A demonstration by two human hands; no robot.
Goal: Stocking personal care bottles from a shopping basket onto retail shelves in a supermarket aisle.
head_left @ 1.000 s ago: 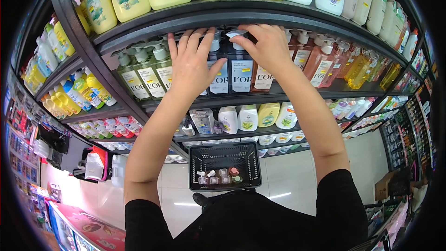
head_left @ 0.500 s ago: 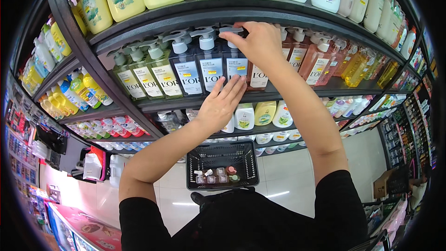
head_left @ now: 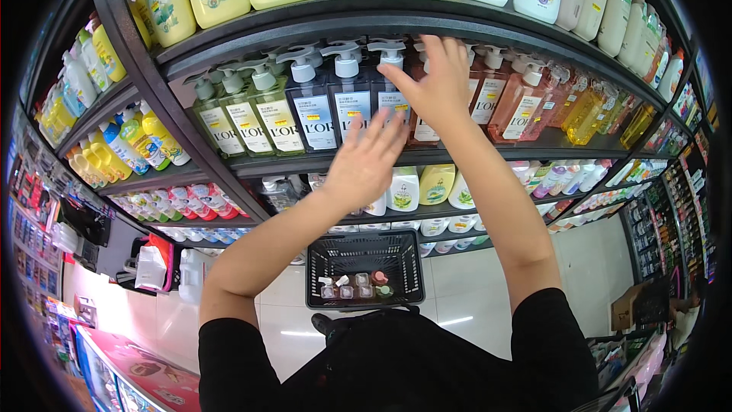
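Observation:
My right hand point(head_left: 441, 84) is raised with thumb and fingers spread, holding nothing. It is beside the white pump head point(head_left: 390, 49) of a dark blue pump bottle point(head_left: 393, 99), its thumb close to the neck. Lower down, my left hand point(head_left: 364, 162) has its fingers apart, slightly blurred, before the lower part of the dark blue bottles. Whether its fingertips touch them I cannot tell. Two more dark blue bottles point(head_left: 313, 111) stand upright to the left, then several green pump bottles point(head_left: 273, 114). Pink-brown pump bottles point(head_left: 515, 111) are to the right, partly hidden behind my right hand.
A black shelf edge point(head_left: 335, 162) runs beneath the bottles. Another shelf point(head_left: 320, 14) above holds large yellow and white bottles, leaving little height over the pumps. A black basket point(head_left: 364, 239) with several small items sits on the tiled floor below. More stocked shelves flank both sides.
My right hand has come away from the pump head to the right, its fingers spreading. My left fingers have lifted and spread a little. The view has shifted slightly.

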